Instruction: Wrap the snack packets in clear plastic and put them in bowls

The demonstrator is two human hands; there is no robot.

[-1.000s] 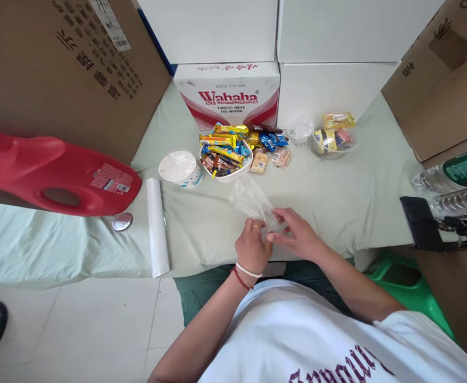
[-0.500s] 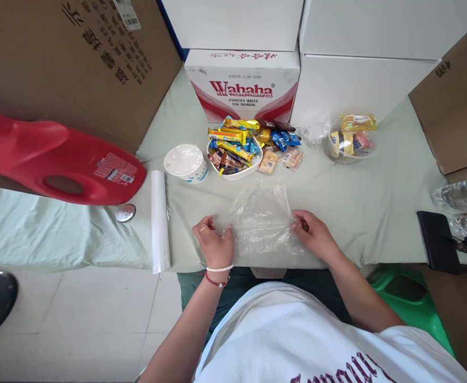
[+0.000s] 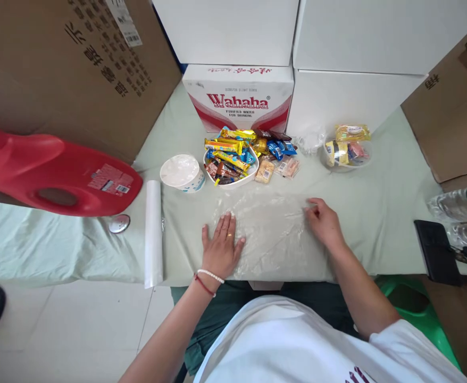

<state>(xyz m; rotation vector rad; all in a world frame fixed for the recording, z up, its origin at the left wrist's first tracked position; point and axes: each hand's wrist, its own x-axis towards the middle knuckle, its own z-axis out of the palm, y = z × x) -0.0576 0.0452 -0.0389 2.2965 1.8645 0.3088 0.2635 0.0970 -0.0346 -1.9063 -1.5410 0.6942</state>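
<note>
A thin, clear plastic bag (image 3: 273,231) lies spread on the cloth near the table's front edge. My left hand (image 3: 222,247) rests flat on its left side, fingers stretched and spread, with a ring and bracelets showing. At the bag's upper right edge, my right hand (image 3: 324,222) has thumb and forefinger pinched on the film. Beyond the bag stands a white bowl (image 3: 239,183) heaped with wrapped snacks (image 3: 229,154). Left of that is a white paper tub (image 3: 181,173). A roll of clear plastic (image 3: 153,234) lies to the left of my left hand.
A red jug (image 3: 74,183) lies at the left beside a round metallic lid (image 3: 119,224). A clear bowl with packets (image 3: 347,157) stands at the back right. At the right edge are a black phone (image 3: 436,252) and bottles (image 3: 457,205). A Wahaha carton (image 3: 239,106) stands behind.
The bag has gone from bunched and partly lifted to spread flatter and wider. My left hand has opened and pressed down on it. My right hand has moved slightly right and away from me.
</note>
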